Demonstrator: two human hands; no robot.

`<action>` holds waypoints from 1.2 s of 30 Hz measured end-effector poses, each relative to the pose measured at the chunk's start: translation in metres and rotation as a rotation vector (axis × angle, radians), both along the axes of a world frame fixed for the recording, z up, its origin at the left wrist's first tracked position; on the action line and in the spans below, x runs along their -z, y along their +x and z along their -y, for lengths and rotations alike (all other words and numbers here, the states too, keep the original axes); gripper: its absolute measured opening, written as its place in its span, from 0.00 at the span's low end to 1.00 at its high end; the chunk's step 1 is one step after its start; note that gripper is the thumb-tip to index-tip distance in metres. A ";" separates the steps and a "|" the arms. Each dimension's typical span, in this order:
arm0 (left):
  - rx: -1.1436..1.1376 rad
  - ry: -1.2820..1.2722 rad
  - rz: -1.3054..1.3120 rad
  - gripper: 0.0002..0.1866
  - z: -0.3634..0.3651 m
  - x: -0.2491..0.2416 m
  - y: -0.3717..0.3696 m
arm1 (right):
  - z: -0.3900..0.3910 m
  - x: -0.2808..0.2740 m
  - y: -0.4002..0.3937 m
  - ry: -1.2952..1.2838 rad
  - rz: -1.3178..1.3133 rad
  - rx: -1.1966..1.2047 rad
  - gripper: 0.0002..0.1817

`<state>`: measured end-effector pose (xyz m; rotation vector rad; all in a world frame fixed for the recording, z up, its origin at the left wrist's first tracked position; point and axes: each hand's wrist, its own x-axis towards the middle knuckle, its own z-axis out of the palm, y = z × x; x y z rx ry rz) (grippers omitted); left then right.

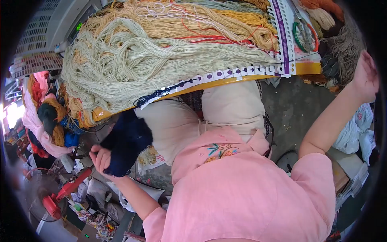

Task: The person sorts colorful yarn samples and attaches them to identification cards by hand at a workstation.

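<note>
My left hand (101, 159) is closed round a bundle of dark navy yarn (128, 141), which hangs beside my left thigh. Out at the right edge of the view, my right hand (366, 76) is raised with its fingers curled in, partly lost in shadow. A thin dark thread (296, 59) runs over the cards toward that side; where it ends is hidden. Pale green yarn (169, 54) lies in long hanks over the board across my knees. Along its near edge is a strip of white punched cards (225, 75), with a navy thread tangle (155, 97) at the left end.
Scissors (304, 36) with green and orange handles lie on the board's right end. Orange-yellow yarn (217, 20) fills the far side. More skeins (50, 117) hang at the left, above a red fan (52, 203). Plastic bags (354, 129) are at the right.
</note>
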<state>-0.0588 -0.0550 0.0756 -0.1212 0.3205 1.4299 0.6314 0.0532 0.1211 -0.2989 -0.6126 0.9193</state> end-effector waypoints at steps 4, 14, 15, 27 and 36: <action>0.302 -0.299 -0.482 0.02 -0.051 0.008 0.108 | -0.010 0.054 -0.217 -0.462 1.050 0.085 0.10; 0.792 -0.237 -1.301 0.08 -0.087 0.066 0.205 | 0.016 0.127 -0.332 -0.476 1.336 -0.313 0.01; 0.793 -0.238 -1.302 0.08 -0.087 0.064 0.206 | 0.015 0.127 -0.333 -0.423 1.405 -0.242 0.02; 0.595 -0.268 -0.997 0.07 -0.078 0.074 0.211 | 0.012 0.127 -0.335 -0.456 1.609 -0.252 0.04; 0.673 -0.257 -1.010 0.07 -0.078 0.083 0.209 | 0.011 0.129 -0.338 -0.448 1.632 -0.227 0.03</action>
